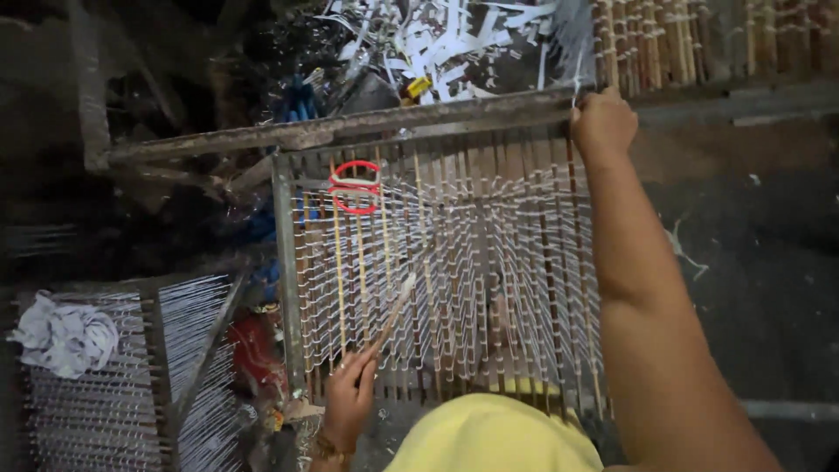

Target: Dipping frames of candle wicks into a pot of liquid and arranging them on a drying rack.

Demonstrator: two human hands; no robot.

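While the left hand (350, 393) pinches the lower end of a thin stick (395, 306), its fingers closed round it, the stick slants up and to the right across the front of a frame (285, 262) strung with white threads (489, 262) and upright sticks. Its tip looks pale, though blur makes it hard to tell what is on it. At the frame's top right corner the right hand (601, 122) is curled shut over the rusty top bar (350, 127); whether it also grips a thread there cannot be made out. Red-handled scissors (354, 186) hang among the threads near the upper left. Yellow cloth (494, 433) hides the frame's bottom edge. Farther left, a crumpled white rag (61, 336) lies on a second threaded frame (131, 393), cut off by the picture's edge. White paper strips (446, 39) lie heaped beyond the bar; the surroundings are too dark to read.
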